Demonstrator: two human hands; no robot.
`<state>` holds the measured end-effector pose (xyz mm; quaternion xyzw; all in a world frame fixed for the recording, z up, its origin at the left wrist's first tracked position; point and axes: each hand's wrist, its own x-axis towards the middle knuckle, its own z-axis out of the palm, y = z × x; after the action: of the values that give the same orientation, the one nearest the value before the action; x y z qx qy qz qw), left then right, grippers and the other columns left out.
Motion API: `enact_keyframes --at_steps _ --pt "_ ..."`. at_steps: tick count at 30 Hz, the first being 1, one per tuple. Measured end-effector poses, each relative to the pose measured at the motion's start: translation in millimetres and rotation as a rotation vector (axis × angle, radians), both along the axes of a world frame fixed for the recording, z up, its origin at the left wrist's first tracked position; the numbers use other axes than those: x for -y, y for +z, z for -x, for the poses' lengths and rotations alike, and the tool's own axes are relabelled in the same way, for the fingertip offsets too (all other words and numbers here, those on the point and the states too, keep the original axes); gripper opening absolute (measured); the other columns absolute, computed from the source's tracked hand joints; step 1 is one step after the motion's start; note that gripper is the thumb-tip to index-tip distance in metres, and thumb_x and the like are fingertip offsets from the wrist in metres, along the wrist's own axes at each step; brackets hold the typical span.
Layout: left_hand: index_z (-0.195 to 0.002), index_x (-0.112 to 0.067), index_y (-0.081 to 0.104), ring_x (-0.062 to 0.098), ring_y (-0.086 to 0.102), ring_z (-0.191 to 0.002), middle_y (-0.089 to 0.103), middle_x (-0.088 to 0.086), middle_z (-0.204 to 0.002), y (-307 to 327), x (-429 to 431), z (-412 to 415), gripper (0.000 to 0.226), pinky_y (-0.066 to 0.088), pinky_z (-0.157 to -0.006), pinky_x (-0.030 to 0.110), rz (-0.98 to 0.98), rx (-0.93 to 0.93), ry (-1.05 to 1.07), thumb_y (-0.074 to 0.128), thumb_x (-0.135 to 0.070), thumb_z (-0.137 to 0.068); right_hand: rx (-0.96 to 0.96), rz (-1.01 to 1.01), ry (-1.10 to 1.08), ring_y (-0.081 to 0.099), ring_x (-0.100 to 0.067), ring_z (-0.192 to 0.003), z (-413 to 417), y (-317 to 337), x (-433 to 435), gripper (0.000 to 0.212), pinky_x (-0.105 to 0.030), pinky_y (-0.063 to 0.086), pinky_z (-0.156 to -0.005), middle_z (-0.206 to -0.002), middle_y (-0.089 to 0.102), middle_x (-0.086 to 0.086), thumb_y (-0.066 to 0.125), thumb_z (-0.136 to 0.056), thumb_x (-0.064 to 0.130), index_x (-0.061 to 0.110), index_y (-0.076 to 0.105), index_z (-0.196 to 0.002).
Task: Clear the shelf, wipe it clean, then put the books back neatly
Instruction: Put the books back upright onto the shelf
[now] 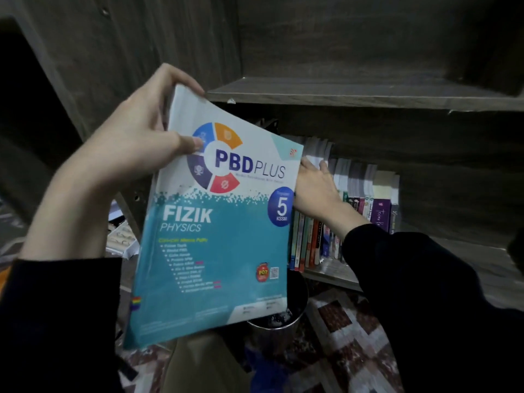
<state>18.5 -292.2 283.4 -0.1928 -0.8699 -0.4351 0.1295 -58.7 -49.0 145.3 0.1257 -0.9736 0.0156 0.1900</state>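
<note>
Fizik workbook [215, 222], pinched by the left grip [136, 143], held off the shelf [331, 272]. Book row [363, 199] at 3 o'clock touched by right grip [314, 191], closure indiscernible; clearing judged unfinished, wiping outstanding.

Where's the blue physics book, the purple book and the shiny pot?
Physics book [215, 228]: head view, middle of its front cover.
Purple book [381, 215]: head view, its spine.
Shiny pot [270, 336]: head view, its metal side.

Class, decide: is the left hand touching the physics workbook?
Touching. The head view shows the left hand pinching the physics workbook at its top corner, thumb on the cover.
</note>
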Motion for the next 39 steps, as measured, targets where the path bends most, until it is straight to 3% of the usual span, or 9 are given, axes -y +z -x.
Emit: enact_keyframes --at_steps 4,7,11,14,21,31,35,38,39 --pt "-0.103 -0.039 0.046 0.023 0.068 -0.091 0.062 0.004 -0.113 -0.8 2.7 7.9 0.047 0.058 -0.073 0.047 0.025 -0.035 0.109 0.071 -0.006 -0.080 0.026 -0.022 -0.002 0.022 -0.029 -0.141 3.9 -2.4 -1.5 0.060 -0.060 0.020 -0.109 -0.152 0.033 0.001 0.046 -0.093 0.049 0.030 0.028 -0.147" --pt "-0.109 -0.035 0.045 0.026 0.058 -0.104 0.060 0.002 -0.112 -8.2 -1.4 11.5 0.047 0.052 -0.083 0.041 0.106 -0.126 0.231 0.068 -0.008 -0.079 0.008 -0.024 0.006 0.023 -0.028 -0.141 5.0 -3.9 -2.0 0.058 -0.060 0.021 -0.109 -0.151 0.035 0.001 0.046 -0.093 0.048 0.030 0.031 -0.146" --pt "-0.112 -0.033 0.044 0.032 0.052 -0.110 0.057 0.000 -0.110 -14.7 -5.3 12.5 0.046 0.048 -0.091 0.044 0.129 -0.161 0.289 0.064 -0.008 -0.080 0.014 -0.018 -0.001 0.023 -0.028 -0.141 3.9 -3.0 -1.8 0.057 -0.061 0.020 -0.110 -0.150 0.035 0.001 0.046 -0.093 0.047 0.029 0.033 -0.145" --pt "-0.114 -0.031 0.045 0.029 0.049 -0.113 0.055 0.000 -0.109 -10.9 -5.3 12.2 0.046 0.042 -0.084 0.035 0.145 -0.186 0.323 0.064 -0.007 -0.079 0.013 -0.024 0.003 0.022 -0.028 -0.142 2.3 -2.3 -3.7 0.057 -0.059 0.020 -0.110 -0.151 0.034 0.000 0.046 -0.094 0.046 0.030 0.030 -0.146" --pt "-0.112 -0.036 0.041 0.029 0.050 -0.113 0.052 0.004 -0.109 -1.3 -9.4 5.0 0.048 0.047 -0.067 0.032 0.158 -0.205 0.321 0.063 -0.005 -0.082 0.015 -0.016 0.000 0.020 -0.027 -0.143 -1.3 -0.7 -4.8 0.056 -0.058 0.018 -0.111 -0.152 0.033 0.001 0.043 -0.096 0.049 0.042 0.022 -0.147" --pt "-0.119 -0.028 0.039 0.022 0.044 -0.091 0.051 0.005 -0.088 -34.4 -50.0 16.8 0.049 0.044 -0.075 0.033 0.154 -0.260 0.261 0.054 0.000 -0.081 0.015 -0.011 0.001 0.022 -0.027 -0.142 -1.1 -0.4 -4.7 0.056 -0.058 0.019 -0.110 -0.149 0.036 0.003 0.043 -0.095 0.049 0.041 0.024 -0.147" --pt "-0.127 -0.020 0.040 0.002 0.039 -0.065 0.049 -0.006 -0.074 -57.3 -68.6 23.3 0.049 0.033 -0.065 0.022 0.100 -0.389 0.300 0.053 0.000 -0.084 0.012 -0.018 0.003 0.023 -0.027 -0.141 0.3 -1.0 -4.9 0.056 -0.059 0.020 -0.109 -0.148 0.037 0.003 0.043 -0.094 0.050 0.041 0.024 -0.146" --pt "-0.127 -0.021 0.038 0.015 0.055 -0.054 0.061 0.001 -0.075 -86.0 -76.2 32.4 0.047 0.045 -0.050 0.025 -0.007 -0.469 0.257 0.054 -0.003 -0.087 0.008 -0.012 0.007 0.024 -0.027 -0.141 0.6 -1.7 -4.8 0.056 -0.060 0.020 -0.110 -0.147 0.038 0.002 0.043 -0.094 0.050 0.041 0.024 -0.146" --pt "-0.125 -0.025 0.034 0.016 0.055 -0.051 0.062 0.004 -0.075 -98.0 -78.7 37.5 0.047 0.043 -0.045 0.020 -0.016 -0.497 0.250 0.053 -0.003 -0.088 0.005 -0.011 0.007 0.024 -0.027 -0.141 0.6 -1.8 -4.8 0.056 -0.060 0.020 -0.109 -0.147 0.038 0.002 0.043 -0.094 0.051 0.040 0.024 -0.146"
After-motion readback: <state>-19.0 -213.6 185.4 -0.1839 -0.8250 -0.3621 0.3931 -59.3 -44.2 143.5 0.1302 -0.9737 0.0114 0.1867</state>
